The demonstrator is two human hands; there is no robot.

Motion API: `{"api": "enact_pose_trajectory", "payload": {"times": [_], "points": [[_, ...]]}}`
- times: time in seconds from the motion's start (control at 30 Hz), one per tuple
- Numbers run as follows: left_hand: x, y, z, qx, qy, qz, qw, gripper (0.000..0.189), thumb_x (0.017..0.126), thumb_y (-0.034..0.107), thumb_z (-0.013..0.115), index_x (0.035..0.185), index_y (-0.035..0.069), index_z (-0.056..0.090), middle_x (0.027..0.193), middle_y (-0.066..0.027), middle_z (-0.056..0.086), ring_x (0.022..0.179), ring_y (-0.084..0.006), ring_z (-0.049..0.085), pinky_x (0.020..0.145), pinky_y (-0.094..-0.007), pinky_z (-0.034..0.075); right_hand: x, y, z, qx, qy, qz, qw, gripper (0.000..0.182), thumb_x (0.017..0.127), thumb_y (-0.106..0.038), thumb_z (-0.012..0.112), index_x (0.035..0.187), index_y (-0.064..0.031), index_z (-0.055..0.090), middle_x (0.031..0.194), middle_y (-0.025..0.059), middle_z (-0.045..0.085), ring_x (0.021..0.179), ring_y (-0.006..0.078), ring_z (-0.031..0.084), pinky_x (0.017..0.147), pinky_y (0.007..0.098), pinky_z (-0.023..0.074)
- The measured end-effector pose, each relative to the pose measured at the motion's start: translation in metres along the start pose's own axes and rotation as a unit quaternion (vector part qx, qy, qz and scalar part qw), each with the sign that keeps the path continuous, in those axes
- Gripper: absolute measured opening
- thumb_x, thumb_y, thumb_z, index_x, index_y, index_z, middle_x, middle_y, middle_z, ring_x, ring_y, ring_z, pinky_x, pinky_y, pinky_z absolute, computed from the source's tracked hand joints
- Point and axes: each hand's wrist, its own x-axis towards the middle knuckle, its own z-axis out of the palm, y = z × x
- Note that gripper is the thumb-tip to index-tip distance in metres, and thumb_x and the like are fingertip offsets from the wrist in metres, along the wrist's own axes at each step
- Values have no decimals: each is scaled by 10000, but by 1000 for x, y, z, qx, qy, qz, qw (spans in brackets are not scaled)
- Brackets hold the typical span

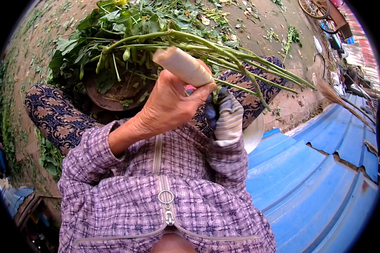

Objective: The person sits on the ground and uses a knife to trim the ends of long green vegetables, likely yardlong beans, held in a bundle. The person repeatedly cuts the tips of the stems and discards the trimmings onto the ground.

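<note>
My left hand (174,101), bare, is closed around a thick, pale cylindrical object (183,66). Its far end is blurred; I cannot tell whether it is a root or a handle. Close beside the left thumb is my right hand (226,114), in a striped knit glove with dark blue fingertips. Between those gloved fingers shows a bit of green plant (216,95). Beyond both hands, long green stems (240,66) stretch across my right knee. They come from a heap of leafy bean plants (123,28) with plump pods (126,53) hanging from it.
Under the plants, between my knees, sits a round brown basin (109,99). A pale bowl (255,134) is partly hidden by my right arm. Blue corrugated sheets (297,177) lie to the right, with a straw broom (331,91) beyond. Leaves litter the ground (262,19); a wheel (315,8) stands at upper right.
</note>
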Motion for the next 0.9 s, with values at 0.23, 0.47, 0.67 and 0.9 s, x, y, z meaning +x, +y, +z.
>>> {"api": "enact_pose_trajectory", "payload": {"times": [0.23,0.47,0.67,0.9], "points": [[-3,-2,-3,39,-13,102,994,116,851,0,598,962,33,591,763,21,540,670,-42,483,580,-184,398,3,-19,-3,55,-28,143,988,257,928,-287,502,902,-61,621,658,5,587,500,43,484,389,170,336],[-41,6,-60,-66,53,-99,991,120,866,20,578,981,-14,576,908,-90,627,828,-150,636,779,-260,532,2,-23,-10,57,-18,164,985,305,904,-308,510,814,-50,646,627,-6,587,462,30,431,390,166,273],[-60,-32,-78,-20,76,-168,983,159,872,139,596,966,12,608,893,-43,629,820,-111,605,706,-225,498,4,-21,-14,95,-50,174,979,318,893,-311,445,812,-77,645,743,23,635,552,29,461,440,148,315],[-59,-48,-66,-202,43,-206,957,269,866,226,613,1028,16,566,945,-48,588,845,-94,539,741,-240,457,-5,-33,-5,66,-97,148,982,240,903,-195,451,876,-38,630,746,21,606,568,31,459,449,148,318]]}}
